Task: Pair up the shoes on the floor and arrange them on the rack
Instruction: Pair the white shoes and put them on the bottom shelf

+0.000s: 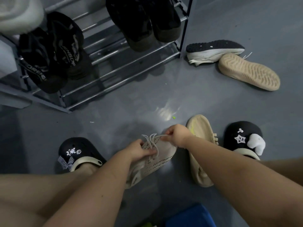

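Observation:
A beige knit sneaker (157,161) lies on the grey floor between my feet. My left hand (139,149) grips its upper by the laces. My right hand (176,135) pinches the white laces (153,139) near the toe. A matching beige sneaker (199,153) lies just to the right, partly under my right forearm. At the far right, a white sneaker with a dark sole (214,52) lies on its side, touching a tan shoe (249,72) turned sole up. The metal rack (131,63) holds black slides (52,53) and dark shoes (144,22).
My feet wear black clogs with charms, the left clog (78,151) and the right clog (242,136) flanking the beige sneakers. A pale bundle (18,13) sits at the rack's top left. Something blue (191,217) lies at the bottom edge.

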A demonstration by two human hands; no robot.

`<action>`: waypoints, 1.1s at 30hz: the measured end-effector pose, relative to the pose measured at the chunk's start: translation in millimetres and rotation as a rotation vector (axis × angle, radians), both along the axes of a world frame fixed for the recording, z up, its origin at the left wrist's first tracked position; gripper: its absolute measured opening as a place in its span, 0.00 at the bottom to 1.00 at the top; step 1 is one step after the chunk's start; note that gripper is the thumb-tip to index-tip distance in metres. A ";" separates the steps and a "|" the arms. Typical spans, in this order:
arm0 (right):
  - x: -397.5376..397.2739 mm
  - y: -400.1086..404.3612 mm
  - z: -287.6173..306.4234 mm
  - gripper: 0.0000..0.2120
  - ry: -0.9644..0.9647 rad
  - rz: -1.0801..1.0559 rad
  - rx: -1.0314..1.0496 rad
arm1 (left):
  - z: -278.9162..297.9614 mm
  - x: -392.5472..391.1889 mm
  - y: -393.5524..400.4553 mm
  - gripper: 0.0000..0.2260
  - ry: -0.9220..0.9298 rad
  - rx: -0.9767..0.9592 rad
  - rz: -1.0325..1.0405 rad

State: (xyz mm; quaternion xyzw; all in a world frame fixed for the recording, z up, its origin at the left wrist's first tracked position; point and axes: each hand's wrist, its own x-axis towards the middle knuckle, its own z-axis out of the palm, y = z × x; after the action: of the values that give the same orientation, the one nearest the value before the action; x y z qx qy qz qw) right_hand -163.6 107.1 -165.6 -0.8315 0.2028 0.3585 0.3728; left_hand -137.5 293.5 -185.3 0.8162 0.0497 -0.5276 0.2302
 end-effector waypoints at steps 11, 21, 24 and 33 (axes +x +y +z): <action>3.1 7.7 55.6 0.22 -0.292 -0.317 0.052 | 30.9 -20.6 -3.5 0.13 -0.201 -0.243 0.616; -28.7 39.8 89.7 0.25 -0.084 -0.548 0.365 | 94.2 -8.8 -0.6 0.16 -0.132 -0.523 1.060; -29.5 50.4 92.6 0.23 -0.111 -0.610 0.388 | 100.9 -14.7 11.1 0.14 -0.067 -0.599 1.060; -18.5 47.4 48.6 0.18 -0.126 -0.730 0.316 | 66.3 -25.4 21.5 0.07 0.079 -0.580 0.833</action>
State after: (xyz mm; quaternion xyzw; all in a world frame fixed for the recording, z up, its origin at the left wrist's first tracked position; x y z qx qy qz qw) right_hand -182.1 154.6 -117.0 -0.6575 0.4040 0.1778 0.6106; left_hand -163.0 314.9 -118.9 0.6091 0.2309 -0.4134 0.6362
